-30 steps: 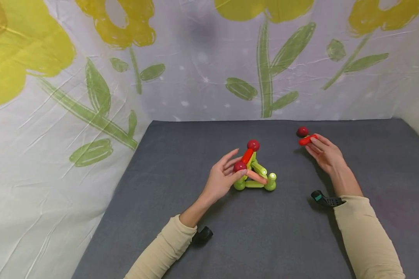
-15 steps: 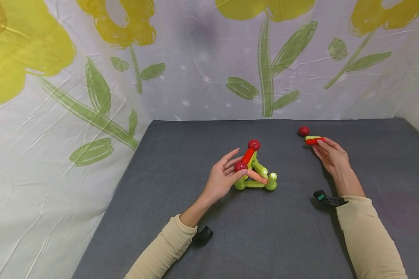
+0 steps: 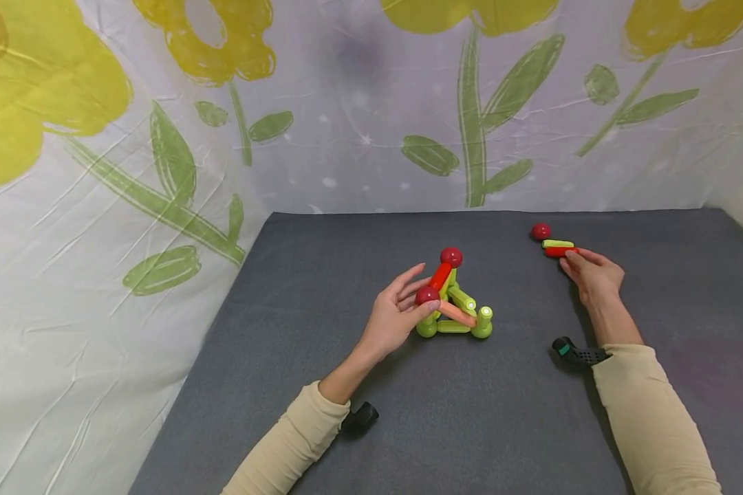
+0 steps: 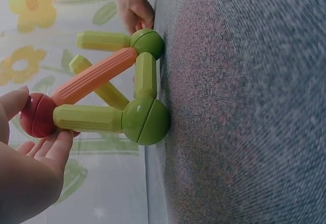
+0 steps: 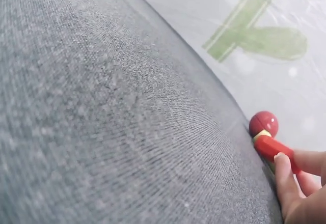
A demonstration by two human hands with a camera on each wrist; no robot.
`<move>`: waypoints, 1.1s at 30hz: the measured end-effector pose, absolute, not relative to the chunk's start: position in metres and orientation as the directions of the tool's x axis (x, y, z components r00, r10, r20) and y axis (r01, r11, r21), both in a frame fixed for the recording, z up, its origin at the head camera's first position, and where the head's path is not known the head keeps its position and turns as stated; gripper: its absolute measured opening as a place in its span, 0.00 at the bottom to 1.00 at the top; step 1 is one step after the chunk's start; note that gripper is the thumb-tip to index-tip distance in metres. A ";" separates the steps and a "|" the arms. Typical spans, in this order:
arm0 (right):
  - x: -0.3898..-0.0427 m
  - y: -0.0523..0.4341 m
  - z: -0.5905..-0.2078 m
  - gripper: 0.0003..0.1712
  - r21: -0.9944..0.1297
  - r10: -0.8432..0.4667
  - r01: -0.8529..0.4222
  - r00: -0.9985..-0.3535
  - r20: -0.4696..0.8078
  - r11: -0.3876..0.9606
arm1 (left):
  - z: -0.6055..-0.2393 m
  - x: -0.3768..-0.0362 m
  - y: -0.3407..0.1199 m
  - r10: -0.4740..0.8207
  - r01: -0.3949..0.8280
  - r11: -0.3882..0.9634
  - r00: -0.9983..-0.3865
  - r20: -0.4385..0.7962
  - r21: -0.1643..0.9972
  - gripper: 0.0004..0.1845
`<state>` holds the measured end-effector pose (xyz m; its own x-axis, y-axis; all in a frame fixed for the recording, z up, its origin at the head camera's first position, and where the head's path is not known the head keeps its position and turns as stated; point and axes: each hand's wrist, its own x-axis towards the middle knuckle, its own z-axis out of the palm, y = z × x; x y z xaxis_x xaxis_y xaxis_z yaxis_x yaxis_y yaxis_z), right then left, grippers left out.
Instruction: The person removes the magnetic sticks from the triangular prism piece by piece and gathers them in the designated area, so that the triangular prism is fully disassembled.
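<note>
A frame of ball-and-rod building toy parts stands on the dark cloth, with green balls (image 4: 146,121) at its base, yellow-green rods (image 4: 87,118) and an orange rod (image 4: 94,76). My left hand (image 3: 395,317) holds its near upper red ball (image 4: 36,115) between thumb and fingers. From that ball a red rod (image 3: 439,276) runs to a second red ball (image 3: 451,258). Far right, my right hand (image 3: 596,278) pinches one end of a loose red rod (image 5: 272,147), low over the cloth. A loose yellow-green rod (image 3: 558,243) lies right beside it.
A loose red ball (image 3: 541,231) sits by the cloth's back edge, close to the loose rods. The dark cloth (image 3: 470,412) ends at a flower-printed curtain (image 3: 359,137) behind and on the left. Black wrist straps (image 3: 577,353) show at the sleeves.
My right hand has moved slightly right and lower with the red rod, which now lies alongside the yellow-green rod that it mostly covered before. My left hand stays on the frame's red ball.
</note>
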<state>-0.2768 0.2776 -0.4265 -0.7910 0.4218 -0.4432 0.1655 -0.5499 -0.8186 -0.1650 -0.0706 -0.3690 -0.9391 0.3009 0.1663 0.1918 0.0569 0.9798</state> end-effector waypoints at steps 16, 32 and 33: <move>-0.282 0.280 -0.426 0.30 -0.857 0.465 0.221 -0.763 -0.449 -0.466 | -0.368 -0.165 -0.071 0.310 0.202 0.032 -0.933 0.182 0.979 0.34; -0.275 0.284 -0.425 0.32 -0.874 0.388 0.236 -0.825 -0.411 -0.424 | -0.368 -0.164 -0.071 0.311 0.204 0.032 -0.932 0.184 0.978 0.33; -0.275 0.284 -0.425 0.32 -0.874 0.385 0.240 -0.825 -0.413 -0.422 | -0.368 -0.164 -0.071 0.311 0.203 0.032 -0.933 0.184 0.979 0.33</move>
